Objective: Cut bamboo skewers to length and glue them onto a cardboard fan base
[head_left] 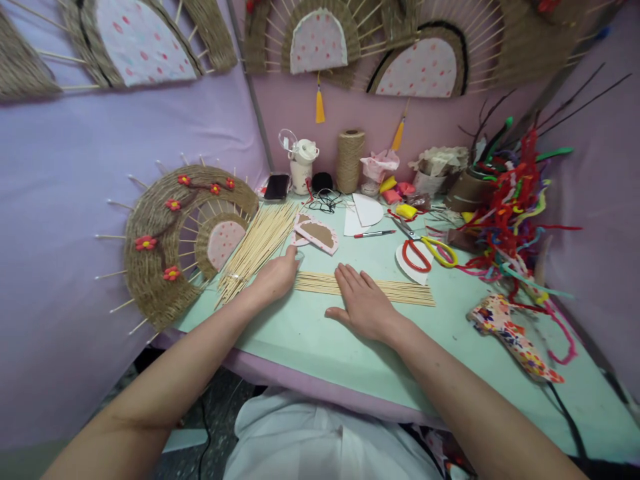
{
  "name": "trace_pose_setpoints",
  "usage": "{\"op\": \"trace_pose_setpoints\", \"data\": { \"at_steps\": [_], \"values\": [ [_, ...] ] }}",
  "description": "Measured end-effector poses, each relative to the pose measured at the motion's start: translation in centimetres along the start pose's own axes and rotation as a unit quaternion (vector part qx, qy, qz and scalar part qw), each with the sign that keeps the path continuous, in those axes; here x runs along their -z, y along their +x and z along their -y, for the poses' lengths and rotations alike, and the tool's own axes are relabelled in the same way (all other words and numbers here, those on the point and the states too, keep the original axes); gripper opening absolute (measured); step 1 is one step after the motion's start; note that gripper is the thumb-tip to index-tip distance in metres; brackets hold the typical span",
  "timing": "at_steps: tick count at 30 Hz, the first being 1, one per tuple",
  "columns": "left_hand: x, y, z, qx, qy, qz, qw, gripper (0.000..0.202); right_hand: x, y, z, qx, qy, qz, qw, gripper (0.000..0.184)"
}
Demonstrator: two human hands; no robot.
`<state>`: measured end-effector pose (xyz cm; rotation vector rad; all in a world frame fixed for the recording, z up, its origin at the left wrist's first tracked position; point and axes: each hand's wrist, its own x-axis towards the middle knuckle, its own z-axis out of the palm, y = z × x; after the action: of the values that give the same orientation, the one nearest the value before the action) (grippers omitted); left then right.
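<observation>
A flat row of thin wooden sticks lies across the mint-green table. My right hand rests flat on this row, fingers stretched out and together. My left hand sits at the row's left end, fingers curled, with the thumb near the stick ends; what it grips, if anything, is hidden. A larger loose bundle of sticks lies slanted just beyond my left hand. Behind it lie pink-edged cardboard half-round pieces.
A woven twine fan with red flowers leans at the table's left edge. Red and yellow scissors, a pen, white paper shapes, a twine spool, a phone and a heap of coloured pipe cleaners crowd the back and right.
</observation>
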<state>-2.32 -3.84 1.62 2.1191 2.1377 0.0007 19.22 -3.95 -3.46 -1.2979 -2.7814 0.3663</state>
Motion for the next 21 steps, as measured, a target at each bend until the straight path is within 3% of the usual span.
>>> {"op": "trace_pose_setpoints", "data": {
  "at_steps": [7,14,21],
  "values": [
    [0.1,-0.6,-0.3,0.029,-0.004,0.01,1.0,0.037,0.1,0.0,0.0,-0.001,-0.003,0.008,1.0,0.091],
    [-0.6,-0.6,-0.3,0.034,-0.033,0.002,0.999,0.037,0.2,0.1,0.4,-0.009,-0.009,0.02,1.0,0.094],
    [-0.2,-0.6,-0.6,0.021,-0.035,0.01,0.999,0.038,0.5,0.4,1.0,-0.004,-0.01,0.032,0.999,0.093]
  ]
}}
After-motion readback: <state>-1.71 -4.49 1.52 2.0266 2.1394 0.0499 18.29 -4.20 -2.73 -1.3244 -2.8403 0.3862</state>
